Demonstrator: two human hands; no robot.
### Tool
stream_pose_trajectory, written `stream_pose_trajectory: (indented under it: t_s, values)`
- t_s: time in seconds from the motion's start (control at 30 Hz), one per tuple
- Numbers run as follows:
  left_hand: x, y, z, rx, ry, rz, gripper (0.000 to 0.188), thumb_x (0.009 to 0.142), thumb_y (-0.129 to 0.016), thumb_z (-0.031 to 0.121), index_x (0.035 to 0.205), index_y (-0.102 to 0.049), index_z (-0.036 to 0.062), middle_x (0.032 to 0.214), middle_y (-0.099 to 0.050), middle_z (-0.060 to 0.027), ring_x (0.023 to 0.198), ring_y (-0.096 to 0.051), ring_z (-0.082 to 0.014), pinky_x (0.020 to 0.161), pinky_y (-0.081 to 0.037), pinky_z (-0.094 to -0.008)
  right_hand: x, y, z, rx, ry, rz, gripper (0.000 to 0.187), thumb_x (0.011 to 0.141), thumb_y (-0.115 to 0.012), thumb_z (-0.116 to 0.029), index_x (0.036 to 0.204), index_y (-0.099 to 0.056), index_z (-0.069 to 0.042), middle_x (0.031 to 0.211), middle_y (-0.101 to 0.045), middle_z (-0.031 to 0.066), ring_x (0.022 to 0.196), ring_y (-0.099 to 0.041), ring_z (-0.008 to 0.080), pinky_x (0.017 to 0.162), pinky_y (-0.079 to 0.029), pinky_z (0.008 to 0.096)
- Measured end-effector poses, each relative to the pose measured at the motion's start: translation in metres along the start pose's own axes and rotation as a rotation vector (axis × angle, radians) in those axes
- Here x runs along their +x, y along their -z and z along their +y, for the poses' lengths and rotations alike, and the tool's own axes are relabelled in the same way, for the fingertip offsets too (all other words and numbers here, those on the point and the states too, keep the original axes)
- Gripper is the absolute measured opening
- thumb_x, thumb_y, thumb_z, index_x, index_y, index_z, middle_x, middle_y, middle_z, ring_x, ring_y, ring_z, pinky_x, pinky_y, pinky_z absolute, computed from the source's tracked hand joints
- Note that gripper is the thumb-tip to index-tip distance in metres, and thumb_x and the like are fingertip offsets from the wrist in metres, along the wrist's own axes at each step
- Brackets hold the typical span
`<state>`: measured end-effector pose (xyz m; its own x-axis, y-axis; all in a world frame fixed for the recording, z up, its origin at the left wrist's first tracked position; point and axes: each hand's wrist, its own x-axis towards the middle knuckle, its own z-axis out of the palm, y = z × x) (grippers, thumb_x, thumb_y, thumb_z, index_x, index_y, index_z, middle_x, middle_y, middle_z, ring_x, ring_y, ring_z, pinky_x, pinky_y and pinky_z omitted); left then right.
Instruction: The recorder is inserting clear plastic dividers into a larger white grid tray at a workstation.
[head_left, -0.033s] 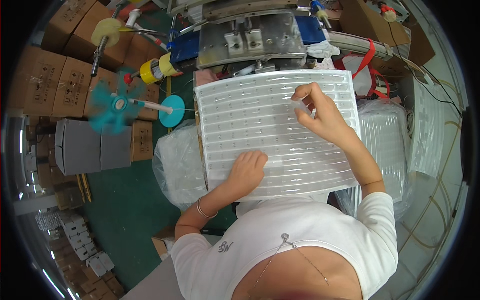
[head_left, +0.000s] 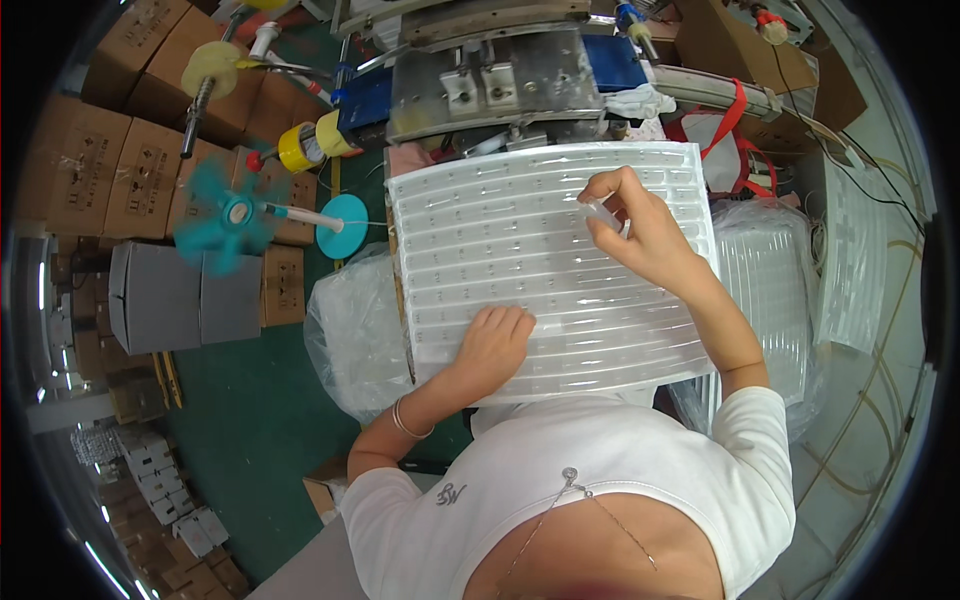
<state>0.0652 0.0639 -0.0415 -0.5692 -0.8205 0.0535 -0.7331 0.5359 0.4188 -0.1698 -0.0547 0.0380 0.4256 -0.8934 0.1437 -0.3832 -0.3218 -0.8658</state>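
Loading the ribbed translucent white plastic tray (head_left: 550,270): my right hand (head_left: 650,240) pinches a small clear part (head_left: 600,210) at two o'clock, my left hand (head_left: 492,345) lies flat with fingers together, steadying; next, likely seating the part in a slot.

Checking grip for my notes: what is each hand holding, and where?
Right hand pinches a small clear part at its end; left hand only presses the white tray.

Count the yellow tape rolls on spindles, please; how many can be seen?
2. One pale yellow roll at upper left; one brighter yellow roll lower, beside the blue machine part. Others may be hidden.
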Motion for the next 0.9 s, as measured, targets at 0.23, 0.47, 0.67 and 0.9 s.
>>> stream_pose_trajectory:
  t_s: [0.23, 0.47, 0.67, 0.9]
  values:
    - [0.044, 0.04, -0.014, -0.079, -0.066, 0.151, 0.039, 0.075, -0.066, 0.012, 0.112, -0.057, 0.0048, 0.104, -0.057, -0.0134, 0.098, -0.053, -0.0309, 0.087, -0.04, -0.0393, 0.007, 0.025, 0.016, -0.087, 0.158, 0.19, 0.021, 0.082, -0.059, -0.007, 0.102, -0.056, -0.005, 0.113, -0.056, 0.0064, 0.092, -0.058, 0.0167, 0.064, -0.048, 0.0241]
    - [0.222, 0.103, -0.072, 0.441, -0.027, 0.894, 0.035, 0.083, -0.061, 0.031, 0.114, -0.061, 0.0141, 0.101, -0.059, -0.0111, 0.093, -0.052, -0.0285, 0.081, -0.037, -0.0392, 0.062, 0.03, 0.014, -0.073, 0.219, 0.327, 0.027, 0.085, -0.059, -0.006, 0.111, -0.061, -0.005, 0.116, -0.058, 0.0089, 0.1, -0.06, 0.021, 0.077, -0.053, 0.0291]
    - [0.221, 0.099, -0.055, 0.233, -0.039, 0.879, 0.03, 0.079, -0.067, 0.022, 0.107, -0.063, 0.0112, 0.091, -0.06, -0.0064, 0.087, -0.052, -0.023, 0.077, -0.037, -0.0376, 0.121, 0.02, 0.026, -0.225, 0.338, 0.56, 0.024, 0.083, -0.063, -0.01, 0.107, -0.061, -0.006, 0.095, -0.066, 0.0105, 0.082, -0.065, 0.0269, 0.07, -0.054, 0.0325]
    - [0.13, 0.09, -0.021, -0.292, 0.119, 0.843, 0.026, 0.079, -0.068, 0.01, 0.104, -0.063, 0.0065, 0.071, -0.058, -0.005, 0.064, -0.053, -0.0178, 0.066, -0.041, -0.0303, 0.162, 0.008, 0.033, -0.79, 0.313, 0.558, 0.024, 0.081, -0.064, -0.018, 0.103, -0.063, -0.009, 0.096, -0.065, 0.0097, 0.085, -0.063, 0.0288, 0.071, -0.05, 0.0373]
